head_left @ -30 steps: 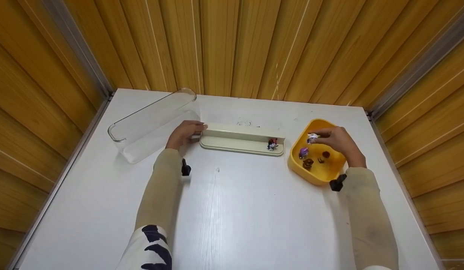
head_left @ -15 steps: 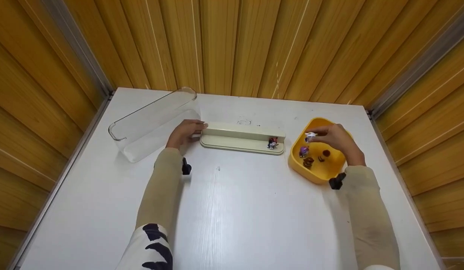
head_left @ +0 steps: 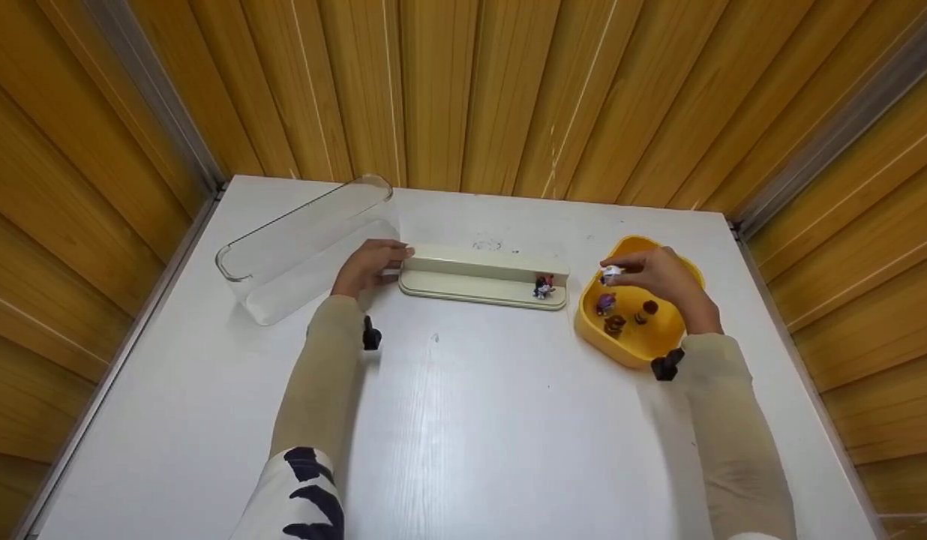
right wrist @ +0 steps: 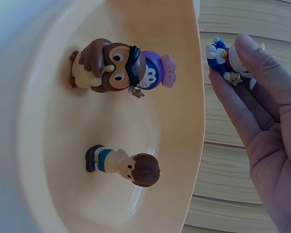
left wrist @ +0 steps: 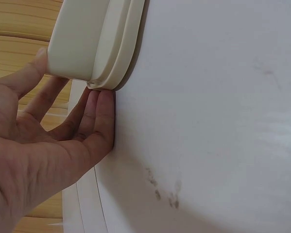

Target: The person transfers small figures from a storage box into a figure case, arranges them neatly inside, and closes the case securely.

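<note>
In the head view my left hand [head_left: 370, 264] holds the left end of a cream stepped display base [head_left: 471, 285]. Its thumb lies at the raised part and its bent fingertips meet the lower end, as the left wrist view shows. My right hand [head_left: 662, 281] pinches a small white-and-blue toy figurine [right wrist: 228, 60] between thumb and fingers, above the left side of a yellow bin [head_left: 651, 349]. Inside the bin stand an owl figurine [right wrist: 109, 65], a purple-hooded figurine [right wrist: 155, 73] and a brown-haired boy figurine [right wrist: 123, 165]. A dark-and-white figurine with some red [head_left: 544, 286] stands on the base's right end.
A clear long cover [head_left: 306, 247] lies open side up at the back left of the white table [head_left: 493, 420]. Wood-patterned panels [head_left: 463, 90] rise behind the table and along both sides.
My right hand has shifted slightly left with the white-and-blue figurine, towards the bin's left rim. The left hand and the display base have stayed in place.
</note>
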Available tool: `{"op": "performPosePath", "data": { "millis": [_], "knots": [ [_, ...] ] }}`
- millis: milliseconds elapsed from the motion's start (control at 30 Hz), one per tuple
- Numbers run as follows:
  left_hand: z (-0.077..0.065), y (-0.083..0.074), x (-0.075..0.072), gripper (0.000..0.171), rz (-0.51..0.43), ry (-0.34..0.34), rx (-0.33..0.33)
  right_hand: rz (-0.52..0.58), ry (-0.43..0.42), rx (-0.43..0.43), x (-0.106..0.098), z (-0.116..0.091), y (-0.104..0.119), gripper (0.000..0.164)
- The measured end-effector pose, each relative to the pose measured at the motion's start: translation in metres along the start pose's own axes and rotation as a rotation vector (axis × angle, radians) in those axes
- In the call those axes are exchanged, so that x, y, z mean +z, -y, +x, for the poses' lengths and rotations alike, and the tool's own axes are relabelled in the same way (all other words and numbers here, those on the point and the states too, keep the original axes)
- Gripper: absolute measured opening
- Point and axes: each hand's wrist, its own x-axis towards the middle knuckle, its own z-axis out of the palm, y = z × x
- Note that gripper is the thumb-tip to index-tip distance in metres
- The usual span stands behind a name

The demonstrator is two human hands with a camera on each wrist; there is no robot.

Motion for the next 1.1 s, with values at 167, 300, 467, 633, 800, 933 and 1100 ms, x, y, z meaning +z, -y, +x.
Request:
{"op": "performPosePath", "data": {
  "millis": [167, 300, 467, 633, 800, 933, 1100],
  "knots": [
    [-0.002, 0.002, 0.0, 0.054, 0.007, 0.008, 0.025, -0.056, -0.021, -0.028, 0.002, 0.001, 0.007, 0.034],
    [-0.003, 0.001, 0.0, 0.053, 0.005, -0.003, 0.022, -0.058, -0.005, -0.029, 0.001, 0.0, 0.014, 0.035],
    [-0.003, -0.001, 0.0, 0.053, -0.004, 0.001, 0.005, -0.053, 0.008, -0.048, 0.002, 0.0, 0.02, 0.035],
    [-0.002, 0.0, 0.0, 0.054, 0.0, 0.0, -0.005, -0.047, 0.018, -0.058, 0.004, 0.0, 0.024, 0.034],
    [0.0, 0.001, 0.0, 0.054, 0.018, -0.006, -0.001, -0.024, 0.032, -0.064, 0.006, -0.001, 0.031, 0.035],
    [-0.001, 0.001, 0.0, 0.054, 0.012, -0.005, 0.006, -0.016, 0.04, -0.041, 0.008, -0.001, 0.036, 0.036],
    [-0.003, 0.0, 0.0, 0.057, -0.025, -0.011, 0.005, -0.013, 0.049, -0.02, 0.009, -0.001, 0.04, 0.039]
  ]
}}
